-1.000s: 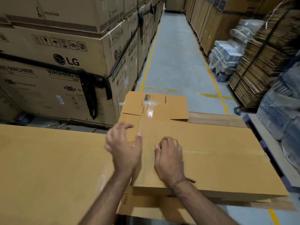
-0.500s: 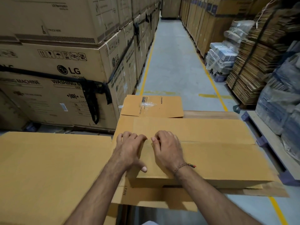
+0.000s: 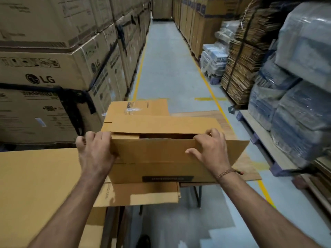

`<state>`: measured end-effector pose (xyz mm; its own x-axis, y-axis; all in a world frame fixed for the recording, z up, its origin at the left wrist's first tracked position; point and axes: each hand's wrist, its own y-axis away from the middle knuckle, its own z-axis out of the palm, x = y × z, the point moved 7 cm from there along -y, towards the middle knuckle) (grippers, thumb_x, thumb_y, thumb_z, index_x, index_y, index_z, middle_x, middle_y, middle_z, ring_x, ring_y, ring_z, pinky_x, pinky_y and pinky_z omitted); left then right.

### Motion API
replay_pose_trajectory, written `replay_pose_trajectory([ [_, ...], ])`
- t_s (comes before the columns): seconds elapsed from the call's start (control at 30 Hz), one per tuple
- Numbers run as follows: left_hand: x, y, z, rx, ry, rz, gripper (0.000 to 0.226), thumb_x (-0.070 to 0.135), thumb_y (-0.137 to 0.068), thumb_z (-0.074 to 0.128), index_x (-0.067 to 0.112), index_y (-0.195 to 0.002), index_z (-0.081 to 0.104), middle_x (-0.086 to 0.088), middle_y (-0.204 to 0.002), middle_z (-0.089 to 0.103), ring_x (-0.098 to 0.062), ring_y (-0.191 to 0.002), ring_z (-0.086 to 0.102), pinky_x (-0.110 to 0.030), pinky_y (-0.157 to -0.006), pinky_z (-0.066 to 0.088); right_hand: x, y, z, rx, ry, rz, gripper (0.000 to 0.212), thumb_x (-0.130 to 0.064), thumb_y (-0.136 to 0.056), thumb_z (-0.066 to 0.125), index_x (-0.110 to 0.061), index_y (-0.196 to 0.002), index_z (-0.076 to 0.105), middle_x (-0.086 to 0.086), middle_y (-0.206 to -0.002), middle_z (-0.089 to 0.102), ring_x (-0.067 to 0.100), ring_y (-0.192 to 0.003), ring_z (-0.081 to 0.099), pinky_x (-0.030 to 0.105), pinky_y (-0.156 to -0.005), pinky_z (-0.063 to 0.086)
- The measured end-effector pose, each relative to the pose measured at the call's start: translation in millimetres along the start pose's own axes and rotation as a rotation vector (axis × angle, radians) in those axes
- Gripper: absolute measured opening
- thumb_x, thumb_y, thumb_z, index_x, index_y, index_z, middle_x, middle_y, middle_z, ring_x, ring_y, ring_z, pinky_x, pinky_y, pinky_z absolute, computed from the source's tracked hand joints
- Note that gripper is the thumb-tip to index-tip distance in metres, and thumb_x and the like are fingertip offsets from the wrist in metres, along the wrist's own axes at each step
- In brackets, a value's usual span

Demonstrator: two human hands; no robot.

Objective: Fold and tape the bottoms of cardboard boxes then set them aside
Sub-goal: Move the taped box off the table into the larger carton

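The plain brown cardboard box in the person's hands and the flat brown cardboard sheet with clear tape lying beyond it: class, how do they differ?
The plain brown cardboard box is opened up, with a dark gap between its flaps; the flat brown cardboard sheet with clear tape lies collapsed. The left hand and right hand grip the box; nothing touches the sheet. The sheet carries crumpled tape and print; the box's flaps look untaped. Both are brown corrugated cardboard.

Cardboard box: plain brown corrugated board, matt, smooth-faced. Rear flap carries a patch of clear glossy tape. Table top: wood grain, dull finish. Stacked cartons: printed matt cardboard bound with black straps. Right-side bundles: wrapped in shiny, wrinkled plastic film. Floor: smooth grey concrete with painted yellow lines.
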<state>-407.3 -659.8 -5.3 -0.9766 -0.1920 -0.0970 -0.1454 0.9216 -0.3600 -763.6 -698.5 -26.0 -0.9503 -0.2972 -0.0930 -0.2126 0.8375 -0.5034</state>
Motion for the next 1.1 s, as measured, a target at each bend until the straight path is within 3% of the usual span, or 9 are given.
replay_pose_trajectory([
  [0.1,4,38,-14,0.096,0.05,-0.052,0.047,0.046,-0.07,0.093,0.021,-0.095,0.063,-0.005,-0.098,0.069,-0.032,-0.102,0.047,-0.052,-0.092,0.033,-11,34,-15,0.112,0.019,-0.017,0.027,-0.043,-0.076,0.087,-0.023,-0.08,0.069,-0.005,-0.075,0.061,0.022,-0.087,0.043,0.036,-0.074,0.029],
  [0.2,8,81,-11,0.062,0.035,-0.013,0.066,0.085,-0.081,0.055,0.023,-0.093,0.076,-0.002,-0.098,0.074,-0.031,-0.101,0.055,-0.052,-0.093,0.031,-20,82,-9,0.094,0.03,-0.087,0.011,-0.027,-0.086,0.081,-0.022,-0.092,0.073,-0.005,-0.091,0.07,0.019,-0.086,0.04,0.035,-0.071,0.031],
  [0.33,15,118,2,-0.031,0.092,-0.063,0.084,0.085,-0.093,0.02,0.028,-0.11,0.081,0.003,-0.111,0.077,-0.028,-0.101,0.063,-0.049,-0.088,0.038,-14,131,25,-0.318,-0.028,-0.073,0.065,-0.07,-0.093,0.054,-0.026,-0.14,0.061,0.0,-0.141,0.057,0.022,-0.109,0.049,0.038,-0.086,0.045],
  [0.47,38,115,23,-0.232,0.151,-0.042,0.08,0.077,-0.092,0.051,0.027,-0.155,0.045,-0.003,-0.156,0.05,-0.023,-0.135,0.053,-0.044,-0.105,0.048,-8,137,39,-0.542,-0.152,0.07,0.069,-0.067,-0.1,0.039,-0.031,-0.159,0.033,0.003,-0.171,0.009,0.023,-0.153,0.026,0.04,-0.118,0.037],
  [0.57,62,105,36,-0.367,0.117,0.142,0.092,0.061,-0.085,0.074,0.031,-0.159,0.029,-0.004,-0.171,0.023,-0.025,-0.15,0.034,-0.045,-0.119,0.037,-2,111,39,-0.525,-0.148,0.172,0.071,-0.042,-0.1,0.062,-0.023,-0.16,0.028,0.005,-0.171,0.013,0.023,-0.144,0.044,0.038,-0.11,0.048],
  [0.7,82,93,37,-0.404,0.058,0.227,0.092,0.039,-0.09,0.077,0.027,-0.163,0.022,-0.003,-0.172,0.02,-0.025,-0.156,0.022,-0.045,-0.125,0.025,-2,78,54,-0.617,-0.107,0.169,0.082,-0.026,-0.096,0.071,-0.021,-0.162,0.024,0.003,-0.153,0.044,0.02,-0.122,0.058,0.038,-0.095,0.056],
  [0.87,96,86,41,-0.445,0.044,0.253,0.084,0.02,-0.091,0.076,0.028,-0.161,0.029,0.001,-0.162,0.037,-0.024,-0.151,0.028,-0.045,-0.125,0.026,-10,61,67,-0.673,0.063,0.131,0.035,-0.021,-0.091,0.075,-0.022,-0.122,0.059,0.001,-0.115,0.064,0.021,-0.102,0.063,0.038,-0.089,0.056],
  [1.0,95,72,47,-0.391,0.042,0.275,0.069,0.021,-0.088,0.077,0.029,-0.149,0.046,0.002,-0.145,0.054,-0.022,-0.137,0.04,-0.041,-0.118,0.035,-15,56,75,-0.627,0.184,0.068,0.034,-0.017,-0.091,0.075,-0.021,-0.119,0.054,0.001,-0.106,0.062,0.021,-0.091,0.066,0.038,-0.075,0.056],
  [1.1,91,57,58,-0.372,0.102,0.289,0.045,0.046,-0.098,0.064,0.031,-0.14,0.056,0.005,-0.135,0.061,-0.018,-0.128,0.048,-0.04,-0.111,0.041,-13,54,85,-0.593,0.156,0.104,0.034,-0.015,-0.09,0.076,-0.023,-0.114,0.054,-0.001,-0.101,0.06,0.018,-0.082,0.061,0.037,-0.074,0.058],
])
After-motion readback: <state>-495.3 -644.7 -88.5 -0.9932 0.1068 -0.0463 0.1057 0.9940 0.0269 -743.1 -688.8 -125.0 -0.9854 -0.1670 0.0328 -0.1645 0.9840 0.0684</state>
